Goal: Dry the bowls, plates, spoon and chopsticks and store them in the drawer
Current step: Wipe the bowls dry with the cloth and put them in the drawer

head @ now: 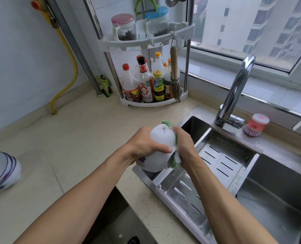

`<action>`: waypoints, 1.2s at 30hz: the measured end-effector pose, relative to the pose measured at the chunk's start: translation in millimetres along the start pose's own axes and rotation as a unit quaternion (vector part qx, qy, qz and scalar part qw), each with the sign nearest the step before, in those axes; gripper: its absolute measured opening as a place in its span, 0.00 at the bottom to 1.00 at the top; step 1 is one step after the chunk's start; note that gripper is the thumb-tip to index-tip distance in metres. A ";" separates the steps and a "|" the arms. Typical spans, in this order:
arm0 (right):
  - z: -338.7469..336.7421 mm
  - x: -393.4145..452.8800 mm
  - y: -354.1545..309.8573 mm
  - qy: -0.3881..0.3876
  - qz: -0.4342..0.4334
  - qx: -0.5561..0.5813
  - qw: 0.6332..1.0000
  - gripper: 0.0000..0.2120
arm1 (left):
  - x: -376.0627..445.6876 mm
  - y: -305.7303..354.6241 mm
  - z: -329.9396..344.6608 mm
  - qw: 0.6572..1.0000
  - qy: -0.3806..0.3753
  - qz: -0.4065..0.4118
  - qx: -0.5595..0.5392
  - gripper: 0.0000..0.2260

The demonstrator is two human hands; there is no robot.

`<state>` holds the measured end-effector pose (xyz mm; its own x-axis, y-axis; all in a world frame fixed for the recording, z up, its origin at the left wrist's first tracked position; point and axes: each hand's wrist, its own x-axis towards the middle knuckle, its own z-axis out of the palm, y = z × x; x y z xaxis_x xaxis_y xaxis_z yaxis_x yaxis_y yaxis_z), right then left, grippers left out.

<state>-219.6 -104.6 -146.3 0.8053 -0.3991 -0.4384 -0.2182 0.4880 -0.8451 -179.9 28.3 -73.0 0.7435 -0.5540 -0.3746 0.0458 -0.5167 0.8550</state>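
Observation:
My left hand (144, 145) grips a white bowl (156, 155) with a small floral print, held tilted on its side above the left edge of the sink. My right hand (184, 143) presses a green and white cloth (173, 161) against the bowl's mouth side, fingers curled round the cloth. A stack of white bowls with purple rims (1, 169) lies on its side on the counter at the far left. No plates, spoon, chopsticks or drawer are visible.
A steel drain tray (216, 164) spans the sink (278, 199), with a tall faucet (234, 92) behind it. A dish brush (255, 125) stands on the sink ledge. A corner rack (146, 103) of sauce bottles and jars occupies the back of the beige counter (67, 138).

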 end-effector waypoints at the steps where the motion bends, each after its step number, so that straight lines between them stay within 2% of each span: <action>1: 3.8 -2.9 -0.9 0.012 -0.056 -0.054 0.997 0.23 | -0.3 0.0 2.8 1.000 0.013 -0.006 -0.007 0.10; 2: 7.1 -7.6 0.1 0.009 -0.122 -0.117 0.986 0.23 | -0.2 -2.1 4.8 1.000 0.023 -0.006 -0.017 0.09; 4: 13.7 -17.8 6.9 -0.011 -0.255 -0.256 0.932 0.22 | -0.2 -8.0 6.4 0.999 0.032 -0.002 -0.027 0.08; 5: 14.6 -19.1 12.1 -0.018 -0.288 -0.288 0.913 0.20 | -1.2 -10.3 5.9 0.999 0.034 0.001 -0.029 0.07; 6: 12.6 -15.9 15.3 -0.023 -0.288 -0.281 0.915 0.19 | -2.4 -11.4 7.0 0.999 0.029 0.005 -0.030 0.07; 7: 10.3 -12.6 12.3 -0.028 -0.257 -0.247 0.934 0.19 | -3.9 -11.9 7.5 0.999 0.026 0.007 -0.025 0.07; 9: 4.5 1.1 4.1 -0.039 -0.144 -0.152 0.977 0.20 | -5.7 -15.1 8.4 0.999 0.031 0.005 -0.009 0.08; 10: 3.5 4.1 2.8 -0.036 -0.112 -0.135 0.984 0.20 | -5.6 -16.3 8.5 0.999 0.039 0.005 -0.002 0.09; 12: 6.1 -2.3 7.9 -0.027 -0.143 -0.179 0.973 0.18 | -2.8 -17.7 7.3 0.998 0.055 0.009 -0.008 0.09; 14: 13.4 -13.3 21.0 -0.028 -0.204 -0.253 0.945 0.18 | -0.1 -18.7 5.9 0.999 0.053 0.008 -0.010 0.07; 16: 15.2 -21.8 21.6 -0.029 -0.218 -0.248 0.943 0.18 | -2.9 -19.5 7.2 0.999 0.041 0.017 -0.003 0.07; 18: 10.0 -12.7 7.0 -0.019 -0.136 -0.153 0.979 0.16 | -8.4 -20.9 8.5 0.999 0.043 0.021 -0.013 0.08; 20: 3.0 -7.2 -0.4 -0.012 -0.052 -0.093 0.994 0.17 | -10.9 -20.8 7.4 0.998 0.049 0.027 -0.025 0.09; 25: 15.6 -19.5 24.0 0.000 -0.185 -0.218 0.958 0.21 | -6.9 -17.2 5.6 0.998 0.058 0.032 0.002 0.09; 27: 16.0 -20.7 26.1 0.003 -0.146 -0.150 0.978 0.21 | -10.2 -19.2 6.9 0.998 0.050 0.042 0.024 0.08; 29: 8.1 -15.3 23.0 -0.020 -0.010 0.011 1.000 0.22 | -13.5 -19.2 5.4 0.997 0.041 0.058 0.035 0.09; 31: 1.6 -19.4 17.6 -0.064 0.088 0.160 0.981 0.19 | -17.9 -14.3 1.7 0.995 0.021 0.092 0.030 0.09; 34: 1.6 -20.7 14.5 -0.105 0.102 0.222 0.964 0.17 | -23.0 -13.7 0.2 0.994 0.009 0.110 0.013 0.10; 36: 0.6 -21.1 11.7 -0.100 0.103 0.196 0.970 0.17 | -25.6 -15.1 -0.8 0.996 0.008 0.087 -0.005 0.09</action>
<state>-238.9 -90.0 -146.8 0.8661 -0.1222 -0.4848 -0.1913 0.8148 -0.5473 -199.1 50.9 -76.0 0.7511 -0.6244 -0.2145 -0.0780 -0.4065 0.9103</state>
